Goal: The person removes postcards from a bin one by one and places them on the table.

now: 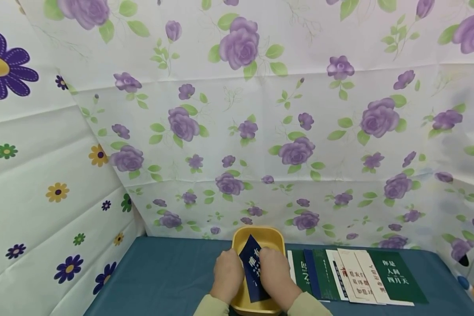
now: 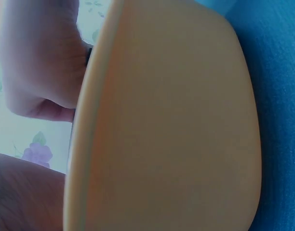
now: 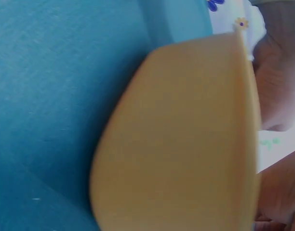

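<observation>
A dark navy card (image 1: 251,274) with white printed characters stands tilted over the yellow plastic basin (image 1: 275,235). My left hand (image 1: 228,274) grips its left edge, fingers curled. At the card's right edge, my right hand (image 1: 277,272) holds it the same way. Both hands are above the basin, and they hide parts of its side rims. The left wrist view is mostly filled by the basin's outer wall (image 2: 181,120), which conceals the card. In the right wrist view the basin's wall (image 3: 176,144) likewise covers it.
To the right of the basin, several printed cards lie overlapped in a row, among them a green card (image 1: 399,276) and a cream card (image 1: 357,281). Everything rests on a blue-green tabletop (image 1: 174,272). Behind it hangs a white sheet (image 1: 268,101) with purple flowers.
</observation>
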The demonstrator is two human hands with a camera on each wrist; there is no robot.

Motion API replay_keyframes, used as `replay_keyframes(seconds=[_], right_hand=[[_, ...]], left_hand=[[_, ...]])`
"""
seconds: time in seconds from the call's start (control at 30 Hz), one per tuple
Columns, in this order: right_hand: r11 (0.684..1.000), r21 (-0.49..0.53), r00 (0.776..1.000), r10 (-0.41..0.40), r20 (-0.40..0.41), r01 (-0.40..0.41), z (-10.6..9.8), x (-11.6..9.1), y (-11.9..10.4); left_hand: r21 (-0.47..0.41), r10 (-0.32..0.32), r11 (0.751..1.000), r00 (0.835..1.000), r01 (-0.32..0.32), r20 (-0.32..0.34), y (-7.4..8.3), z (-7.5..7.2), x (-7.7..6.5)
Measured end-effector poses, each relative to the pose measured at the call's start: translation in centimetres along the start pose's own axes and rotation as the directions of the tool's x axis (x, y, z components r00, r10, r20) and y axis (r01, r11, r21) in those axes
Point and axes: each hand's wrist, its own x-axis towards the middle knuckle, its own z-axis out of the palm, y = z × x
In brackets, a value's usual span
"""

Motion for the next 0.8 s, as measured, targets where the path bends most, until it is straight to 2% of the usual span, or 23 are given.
replay_keyframes(seconds=[0.1, 0.2, 0.5, 0.8], right_hand=[[0.999, 0.038, 1.000, 0.014, 0.013, -0.015, -0.8, 0.2, 0.4], [0.997, 0.075, 1.000, 0.021, -0.003, -0.021, -1.2, 0.3, 0.9], [0.979, 0.188, 0.997, 0.073, 0.039, -0.079, -2.2, 0.4, 1.8], [0.938, 0.342, 0.997, 0.071, -0.031, -0.056, -4.6, 0.8, 3.7]], left_hand=[[-0.003, 0.017, 1.000, 0.999, -0.017, -0.029, 0.0, 0.0, 0.0], [-0.007, 0.015, 1.000, 1.000, -0.015, -0.027, 0.0, 0.1, 0.0], [0.026, -0.012, 1.000, 1.000, 0.012, -0.005, 0.0, 0.2, -0.1], [0.053, -0.040, 0.998, 0.999, 0.039, 0.008, 0.3, 0.2, 0.1]])
